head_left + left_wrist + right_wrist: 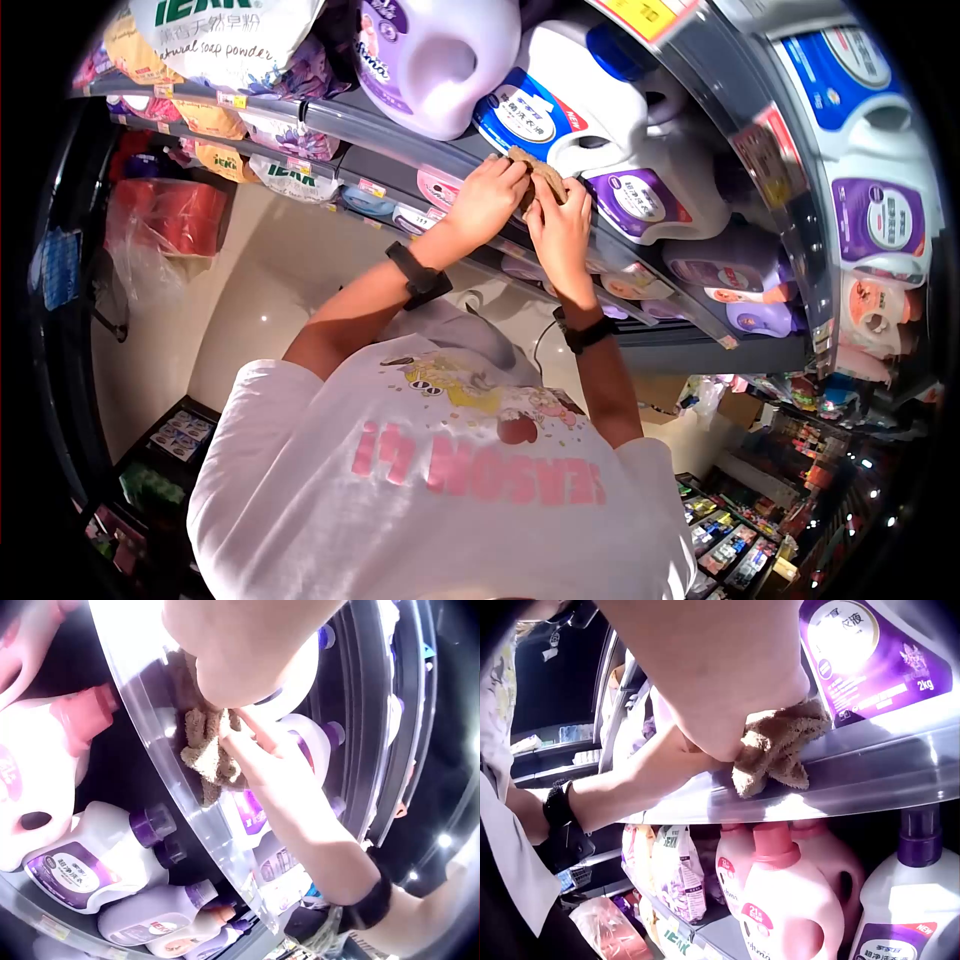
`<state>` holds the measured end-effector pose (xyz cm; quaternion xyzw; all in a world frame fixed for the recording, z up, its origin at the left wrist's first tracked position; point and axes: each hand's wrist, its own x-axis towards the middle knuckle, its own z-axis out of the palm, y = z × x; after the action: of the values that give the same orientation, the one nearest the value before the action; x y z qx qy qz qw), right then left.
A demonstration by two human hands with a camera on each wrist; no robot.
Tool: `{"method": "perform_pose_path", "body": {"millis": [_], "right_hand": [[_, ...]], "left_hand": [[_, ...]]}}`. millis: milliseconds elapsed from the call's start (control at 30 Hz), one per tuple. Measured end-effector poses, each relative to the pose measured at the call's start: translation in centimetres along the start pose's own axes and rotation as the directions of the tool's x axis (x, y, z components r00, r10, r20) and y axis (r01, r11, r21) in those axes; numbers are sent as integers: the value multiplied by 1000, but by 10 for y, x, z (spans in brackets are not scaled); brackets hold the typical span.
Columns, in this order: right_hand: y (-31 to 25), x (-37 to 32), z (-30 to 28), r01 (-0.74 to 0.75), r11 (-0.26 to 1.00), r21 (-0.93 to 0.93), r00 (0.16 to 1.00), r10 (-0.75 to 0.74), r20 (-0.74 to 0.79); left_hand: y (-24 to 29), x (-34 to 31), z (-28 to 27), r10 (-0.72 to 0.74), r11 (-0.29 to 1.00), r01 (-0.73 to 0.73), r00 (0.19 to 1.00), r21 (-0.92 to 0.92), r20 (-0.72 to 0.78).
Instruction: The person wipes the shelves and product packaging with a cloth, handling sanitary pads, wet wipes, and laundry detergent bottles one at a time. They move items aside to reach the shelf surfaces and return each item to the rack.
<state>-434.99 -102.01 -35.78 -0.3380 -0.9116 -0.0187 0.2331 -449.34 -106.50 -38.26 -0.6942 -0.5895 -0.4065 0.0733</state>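
A bunched brown cloth (535, 170) lies over the shelf's clear front strip (169, 754), with both hands on it. My left hand (488, 203) grips its near left part, fingers curled into the fabric. Close beside, my right hand (560, 228) holds the other part, the fingertips of both hands almost meeting. In the right wrist view loose folds of the cloth (772, 757) hang against the strip below the right hand (720, 712). Just behind the hands stand a white detergent bottle with a blue cap (560, 100) and a purple-labelled bottle (650, 195).
A lilac jug (440, 60) and a white soap powder bag (225, 45) stand on the same shelf to the left. Pink bottles (787, 900) fill the shelf below. More bottles (880, 210) stand at the right. A red bundle in clear plastic (165, 215) is at the left.
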Motion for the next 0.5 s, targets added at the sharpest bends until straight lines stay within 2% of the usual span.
{"method": "perform_pose_path", "body": {"millis": [100, 167, 233, 267, 367, 400, 500], "right_hand": [[10, -8, -6, -37, 999, 12, 999, 37, 6], [22, -17, -7, -37, 999, 10, 998, 37, -43], [33, -23, -7, -65, 996, 63, 997, 67, -27], [35, -25, -9, -56, 996, 66, 996, 61, -67], [40, -28, -23, -57, 990, 130, 991, 72, -116], [39, -26, -33, -32, 991, 129, 976, 59, -212], [37, -10, -75, 61, 988, 144, 901, 8, -434]], "left_hand": [[11, 3, 10, 7, 1000, -7, 1000, -9, 6], [19, 7, 19, 52, 998, -54, 998, -41, -42], [31, 11, 23, 4, 1000, -3, 999, -29, 32], [36, 14, 25, -10, 999, 11, 999, -31, 44], [54, 27, 26, -45, 989, 44, 999, -139, -4], [63, 35, 22, -27, 989, 10, 993, -145, -114], [88, 70, 0, 24, 984, -73, 958, -161, -287]]}}
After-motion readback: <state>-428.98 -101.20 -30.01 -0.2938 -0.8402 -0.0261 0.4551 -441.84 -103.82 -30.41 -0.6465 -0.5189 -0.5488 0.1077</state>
